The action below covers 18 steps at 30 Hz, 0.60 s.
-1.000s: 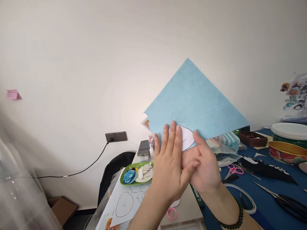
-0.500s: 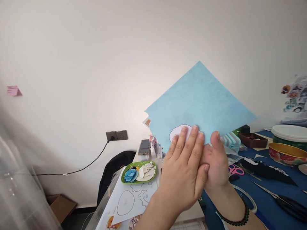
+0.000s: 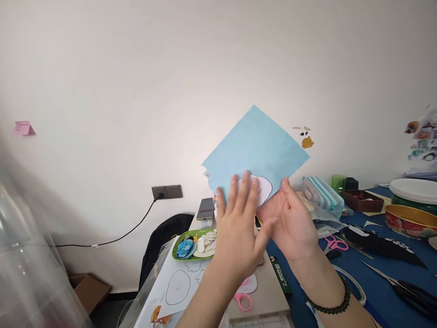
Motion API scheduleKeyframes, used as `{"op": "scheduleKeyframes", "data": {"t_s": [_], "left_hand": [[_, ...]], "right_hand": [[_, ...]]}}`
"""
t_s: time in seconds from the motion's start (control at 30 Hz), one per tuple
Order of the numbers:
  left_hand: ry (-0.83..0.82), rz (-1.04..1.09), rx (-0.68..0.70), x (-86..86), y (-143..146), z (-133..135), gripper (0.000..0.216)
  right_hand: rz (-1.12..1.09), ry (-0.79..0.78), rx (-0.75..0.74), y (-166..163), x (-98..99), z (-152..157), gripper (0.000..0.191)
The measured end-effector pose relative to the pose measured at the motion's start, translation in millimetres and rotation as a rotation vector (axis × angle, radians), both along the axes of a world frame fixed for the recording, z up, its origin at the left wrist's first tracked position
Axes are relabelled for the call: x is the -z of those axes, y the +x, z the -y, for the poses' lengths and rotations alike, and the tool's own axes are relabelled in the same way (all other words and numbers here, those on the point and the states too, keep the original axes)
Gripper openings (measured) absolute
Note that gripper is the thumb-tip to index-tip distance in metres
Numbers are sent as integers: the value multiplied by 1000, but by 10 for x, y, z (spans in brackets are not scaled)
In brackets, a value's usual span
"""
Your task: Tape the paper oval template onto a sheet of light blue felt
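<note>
A light blue felt sheet [image 3: 254, 141] is held up in front of me, one corner pointing upward and a notch cut in its left side. A white paper cutout [image 3: 264, 187] with a dark outline lies against its lower part. My left hand [image 3: 239, 223] has its fingers spread over the cutout and the felt; it covers part of the cutout. From below and behind, my right hand [image 3: 290, 218] supports the felt, its thumb at the lower right edge.
Below lie a green tray [image 3: 177, 255] of felt pieces, drawn sheets [image 3: 177, 287] and pink scissors [image 3: 243, 301]. To the right, on the blue table [image 3: 317, 282], are more pink scissors [image 3: 336, 243], black scissors [image 3: 406, 289] and a red-gold tin [image 3: 409, 223]. A phone [image 3: 205, 209] stands behind.
The felt sheet has moved left and away from me. My left hand has spread its fingers and slid left, uncovering the cutout's right side. My right hand has moved slightly left and lower.
</note>
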<state>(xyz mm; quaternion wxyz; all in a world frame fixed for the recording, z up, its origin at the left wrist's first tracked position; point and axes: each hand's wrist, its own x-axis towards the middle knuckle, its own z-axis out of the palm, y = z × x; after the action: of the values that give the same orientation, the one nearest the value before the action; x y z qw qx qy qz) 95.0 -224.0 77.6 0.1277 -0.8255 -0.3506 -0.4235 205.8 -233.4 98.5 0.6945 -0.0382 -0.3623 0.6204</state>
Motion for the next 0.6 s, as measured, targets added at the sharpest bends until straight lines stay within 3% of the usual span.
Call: {"op": "scheduleKeyframes", "data": {"t_s": [0.1, 0.23, 0.3, 0.43, 0.5, 0.6], "left_hand": [[-97, 407, -35, -18, -49, -80, 62], [-339, 772, 255, -93, -92, -89, 79], [-344, 875, 334, -155, -100, -24, 88], [-235, 1013, 317, -283, -124, 154, 100], [-201, 1022, 302, -310, -139, 205, 88], [-288, 988, 289, -293, -162, 202, 39]], "right_hand": [[-88, -63, 165, 4, -22, -20, 39], [-71, -66, 257, -20, -9, -12, 35], [79, 18, 270, -4, 20, -13, 40], [614, 159, 423, 102, 81, -31, 38], [805, 179, 470, 138, 101, -36, 45], [837, 213, 571, 125, 126, -37, 52]]}}
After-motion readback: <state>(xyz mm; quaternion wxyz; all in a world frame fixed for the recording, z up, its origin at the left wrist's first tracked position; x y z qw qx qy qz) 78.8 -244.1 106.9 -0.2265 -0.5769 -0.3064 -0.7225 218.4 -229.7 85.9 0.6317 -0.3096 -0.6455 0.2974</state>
